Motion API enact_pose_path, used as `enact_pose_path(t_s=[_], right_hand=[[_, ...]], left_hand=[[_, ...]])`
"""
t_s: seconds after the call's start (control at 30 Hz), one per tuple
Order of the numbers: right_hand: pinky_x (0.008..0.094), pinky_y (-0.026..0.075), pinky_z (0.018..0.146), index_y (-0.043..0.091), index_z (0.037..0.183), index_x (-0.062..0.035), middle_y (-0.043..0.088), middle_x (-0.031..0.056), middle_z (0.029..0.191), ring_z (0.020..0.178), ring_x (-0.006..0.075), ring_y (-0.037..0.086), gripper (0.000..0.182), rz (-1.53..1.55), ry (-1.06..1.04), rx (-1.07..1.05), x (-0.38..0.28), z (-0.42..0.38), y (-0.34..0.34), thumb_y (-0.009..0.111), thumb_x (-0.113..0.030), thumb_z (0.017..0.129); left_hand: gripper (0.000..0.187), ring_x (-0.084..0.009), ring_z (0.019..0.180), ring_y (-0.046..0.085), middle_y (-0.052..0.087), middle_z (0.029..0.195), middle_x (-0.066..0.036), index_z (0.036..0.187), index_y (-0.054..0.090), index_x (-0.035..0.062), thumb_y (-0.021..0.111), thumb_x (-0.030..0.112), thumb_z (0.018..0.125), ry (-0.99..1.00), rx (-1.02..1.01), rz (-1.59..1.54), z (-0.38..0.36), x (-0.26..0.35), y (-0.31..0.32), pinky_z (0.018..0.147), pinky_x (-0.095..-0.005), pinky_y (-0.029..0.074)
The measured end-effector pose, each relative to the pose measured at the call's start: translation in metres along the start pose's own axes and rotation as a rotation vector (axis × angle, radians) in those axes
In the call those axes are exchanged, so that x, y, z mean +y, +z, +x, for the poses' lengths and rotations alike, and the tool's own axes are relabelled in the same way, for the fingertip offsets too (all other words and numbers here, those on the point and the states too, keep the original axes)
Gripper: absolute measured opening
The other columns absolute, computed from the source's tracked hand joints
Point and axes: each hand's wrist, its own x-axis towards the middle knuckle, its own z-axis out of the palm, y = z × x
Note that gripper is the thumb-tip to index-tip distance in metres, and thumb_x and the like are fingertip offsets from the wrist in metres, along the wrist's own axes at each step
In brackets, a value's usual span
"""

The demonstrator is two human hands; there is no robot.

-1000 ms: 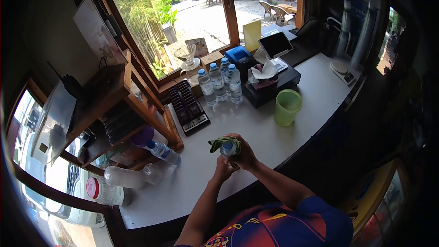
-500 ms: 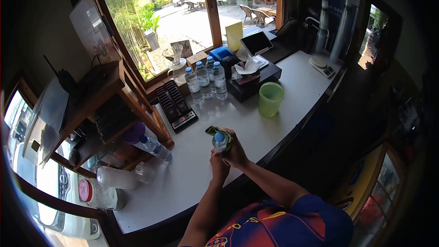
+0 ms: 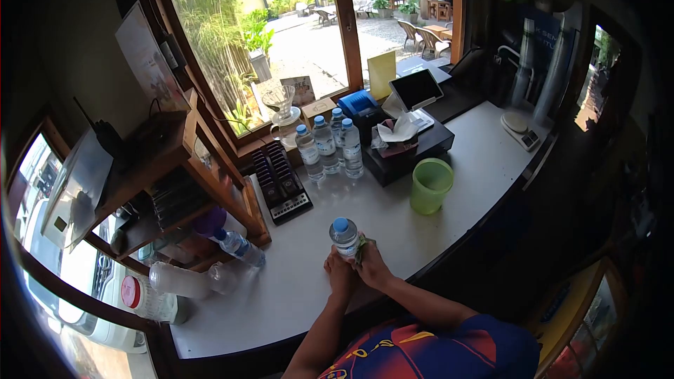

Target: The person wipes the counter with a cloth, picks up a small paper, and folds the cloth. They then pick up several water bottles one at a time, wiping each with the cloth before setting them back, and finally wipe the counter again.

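Note:
A clear water bottle with a blue cap (image 3: 344, 236) stands nearly upright between my hands, over the near part of the white counter (image 3: 309, 288). My left hand (image 3: 340, 271) is wrapped round its lower part. On the right side, my right hand (image 3: 372, 264) is closed on a crumpled green cloth (image 3: 361, 247) pressed against the bottle. The bottle's base is hidden by my fingers. Farther back, several capped water bottles (image 3: 328, 146) stand in a group, and a green bin (image 3: 431, 186) stands to their right.
A black pager rack (image 3: 282, 186) lies left of the grouped bottles. Behind the bin are a cash drawer (image 3: 414, 158) and a tablet (image 3: 416, 90). A wooden shelf (image 3: 210, 172) borders the left, with a lying bottle (image 3: 240, 248) and a red-lidded jar (image 3: 140, 296) nearby. A scale (image 3: 519, 128) sits far right.
The view has shifted. The green cloth has moved down from beside the cap to the bottle's right side, and more of the bottle's upper part now shows above my hands.

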Motion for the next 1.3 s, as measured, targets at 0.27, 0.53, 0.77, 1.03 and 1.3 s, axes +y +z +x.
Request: enact_pose_path(t_s=[0.27,0.53,0.77,1.03,1.3], right_hand=[[0.0510,0.019,0.122,0.029,0.156,-0.0122,0.038,0.0184,0.154,0.147,0.0334,0.032,0.080,-0.248,-0.045,-0.428,0.061,0.033,-0.056,0.064,-0.011,0.083],[0.0496,0.018,0.123,0.046,0.147,-0.0226,0.037,0.0118,0.156,0.146,0.0289,0.034,0.073,-0.114,-0.126,-0.558,0.104,0.053,-0.072,0.073,-0.017,0.079],[0.0495,0.022,0.121,0.050,0.141,-0.0204,0.041,0.0115,0.151,0.142,0.0302,0.038,0.061,-0.083,-0.198,-0.557,0.108,0.081,-0.072,0.070,-0.021,0.082],[0.0498,0.025,0.120,0.050,0.140,-0.0164,0.041,0.0131,0.150,0.142,0.0306,0.038,0.057,-0.043,-0.182,-0.557,0.104,0.086,-0.082,0.066,-0.019,0.085],[0.0502,0.024,0.121,0.048,0.142,-0.0156,0.040,0.0131,0.151,0.143,0.0305,0.035,0.059,-0.048,-0.200,-0.599,0.108,0.089,-0.085,0.066,-0.022,0.086]], left_hand=[[0.091,-0.0396,0.122,0.050,0.054,0.128,-0.021,0.145,0.031,-0.0010,0.084,0.025,0.076,-0.215,0.059,-0.003,0.157,0.013,0.032,0.102,-0.0515,0.038],[0.086,-0.0407,0.118,0.055,0.057,0.126,-0.020,0.143,0.039,0.0027,0.085,0.027,0.074,-0.291,0.143,-0.011,0.245,0.014,0.052,0.099,-0.0536,0.042],[0.082,-0.0426,0.118,0.057,0.058,0.128,-0.022,0.141,0.042,0.0021,0.083,0.027,0.074,-0.249,0.196,-0.011,0.269,0.008,0.061,0.097,-0.0550,0.044],[0.087,-0.0359,0.117,0.054,0.052,0.131,-0.020,0.141,0.039,0.0004,0.082,0.044,0.079,-0.421,0.250,-0.219,0.270,0.009,0.011,0.101,-0.0452,0.042],[0.100,-0.0299,0.133,0.045,0.044,0.145,-0.016,0.152,0.024,0.0100,0.081,0.049,0.079,-0.060,0.154,-0.494,0.348,-0.014,-0.058,0.111,-0.0431,0.035]])
